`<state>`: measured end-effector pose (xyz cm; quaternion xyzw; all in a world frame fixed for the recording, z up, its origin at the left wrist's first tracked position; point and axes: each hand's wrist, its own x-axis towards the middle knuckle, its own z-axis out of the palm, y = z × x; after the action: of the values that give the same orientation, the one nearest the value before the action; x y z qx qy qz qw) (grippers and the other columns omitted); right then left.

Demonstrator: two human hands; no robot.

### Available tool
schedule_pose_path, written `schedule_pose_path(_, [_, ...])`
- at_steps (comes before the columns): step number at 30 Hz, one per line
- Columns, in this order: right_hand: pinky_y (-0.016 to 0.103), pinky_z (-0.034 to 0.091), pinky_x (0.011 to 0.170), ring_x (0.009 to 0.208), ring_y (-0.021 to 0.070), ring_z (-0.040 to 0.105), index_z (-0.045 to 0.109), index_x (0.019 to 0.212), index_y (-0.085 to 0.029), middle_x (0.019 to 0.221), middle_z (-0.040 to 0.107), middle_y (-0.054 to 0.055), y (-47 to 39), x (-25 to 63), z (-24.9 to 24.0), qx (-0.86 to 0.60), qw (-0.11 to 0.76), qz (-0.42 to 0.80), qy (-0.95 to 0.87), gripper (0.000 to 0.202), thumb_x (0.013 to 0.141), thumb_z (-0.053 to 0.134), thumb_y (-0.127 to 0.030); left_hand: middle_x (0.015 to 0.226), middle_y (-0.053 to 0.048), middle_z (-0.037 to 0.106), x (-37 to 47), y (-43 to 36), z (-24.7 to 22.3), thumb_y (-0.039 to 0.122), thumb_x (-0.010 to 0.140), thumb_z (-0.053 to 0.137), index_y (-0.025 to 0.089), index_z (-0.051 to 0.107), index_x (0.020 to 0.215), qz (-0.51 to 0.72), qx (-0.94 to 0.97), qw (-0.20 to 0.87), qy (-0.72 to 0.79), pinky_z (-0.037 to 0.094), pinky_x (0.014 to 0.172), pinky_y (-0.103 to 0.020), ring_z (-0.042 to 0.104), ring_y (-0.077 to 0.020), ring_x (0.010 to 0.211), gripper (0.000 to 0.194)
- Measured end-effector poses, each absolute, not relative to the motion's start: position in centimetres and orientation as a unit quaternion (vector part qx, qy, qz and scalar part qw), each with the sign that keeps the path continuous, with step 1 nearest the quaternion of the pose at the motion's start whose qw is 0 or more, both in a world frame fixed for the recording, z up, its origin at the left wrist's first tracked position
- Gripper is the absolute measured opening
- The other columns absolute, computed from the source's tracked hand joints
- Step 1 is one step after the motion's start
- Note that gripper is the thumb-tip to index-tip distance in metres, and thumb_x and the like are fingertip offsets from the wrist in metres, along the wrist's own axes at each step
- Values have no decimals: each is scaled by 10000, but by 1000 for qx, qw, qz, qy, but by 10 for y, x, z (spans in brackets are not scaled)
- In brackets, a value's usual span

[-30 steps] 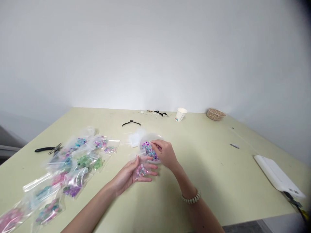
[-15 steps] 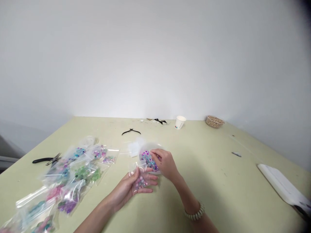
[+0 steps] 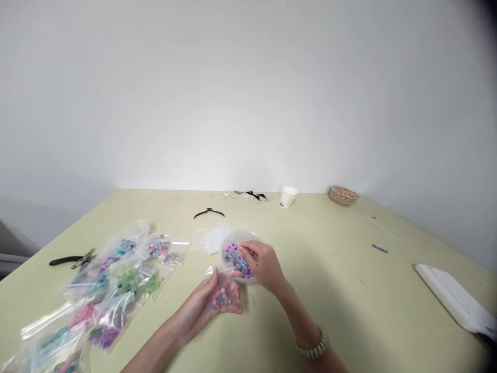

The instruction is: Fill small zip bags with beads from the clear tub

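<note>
My left hand (image 3: pixel 204 300) is closed around a small clear zip bag (image 3: pixel 222 291) with pink and clear beads at its bottom. The thumb lies on the bag's near side and the fingers curl behind it. Just beyond, a whitish round bowl (image 3: pixel 245 235) holds many purple and blue beads (image 3: pixel 235 255). My right hand (image 3: pixel 266 263) is over the bowl's right side, thumb and fingertips pinched together among the beads. What sits in the pinch is too small to make out. A beaded bracelet (image 3: pixel 313 346) circles the right wrist.
Several bead-filled zip bags (image 3: pixel 128 277) spread across the left side. Black-handled pliers (image 3: pixel 72 259) lie beside them, and black cutters (image 3: pixel 209 211) farther back. A paper cup (image 3: pixel 288 197) and a tub of brown bits (image 3: pixel 344 196) stand near the wall. A white device (image 3: pixel 452 295) is at right.
My left fingers, spread behind the bag before, have curled in around it. The right hand stays pinched over the bowl, with only a slight shift.
</note>
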<state>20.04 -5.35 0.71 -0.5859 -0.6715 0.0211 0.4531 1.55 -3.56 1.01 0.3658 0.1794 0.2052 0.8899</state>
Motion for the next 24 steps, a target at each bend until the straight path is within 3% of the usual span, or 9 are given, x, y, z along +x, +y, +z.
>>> schedule_pose_path(6, [266,469,660,707,169,637,659,849,-193,792,696,41,-53,200,7,-587,451,28,-672,203,890,461,-206,768,-48,581,16,-37,7,418,883,484,135,655,1032,212,379,887,157,438,844,-378,559,-175,769,362])
schedule_pose_path(11, [271,470,672,718,173,638,657,859,-186,809,697,45,-53,201,6,-583,458,31,-671,193,887,466,-204,646,-14,542,19,-38,7,427,856,528,109,668,968,218,408,875,141,429,833,-387,526,-133,600,364])
schedule_pose_path(18, [266,462,671,708,167,637,662,858,-182,803,698,42,-52,201,5,-583,459,25,-670,197,887,469,-205,677,-37,566,19,-39,5,659,802,400,106,649,1041,204,359,904,117,403,570,-263,526,-126,528,652])
schedule_pose_path(24, [250,463,662,694,156,632,664,845,-172,788,696,49,-52,200,7,-583,455,22,-673,221,894,453,-216,770,-61,564,19,-36,10,714,789,286,92,631,1103,219,310,919,102,413,651,-300,535,-158,632,777])
